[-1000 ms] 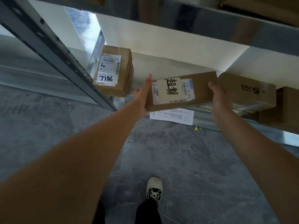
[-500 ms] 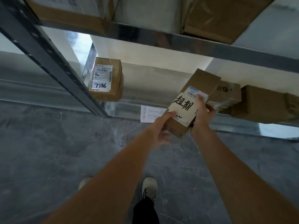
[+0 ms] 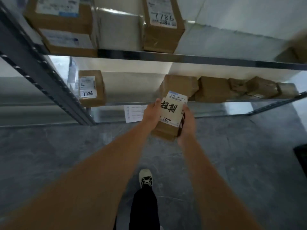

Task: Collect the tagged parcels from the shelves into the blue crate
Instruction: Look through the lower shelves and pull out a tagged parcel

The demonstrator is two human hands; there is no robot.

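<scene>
Head view: a small stiff cardboard parcel [image 3: 167,123], judged light, is being held clear of the shelf [image 3: 232,101], left hand [image 3: 152,113] and right hand [image 3: 186,123] grips curled around opposite long sides.

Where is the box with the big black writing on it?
In the head view, the parcel sits mid-frame, held between the left hand and right hand, in front of the lower shelf.
</scene>
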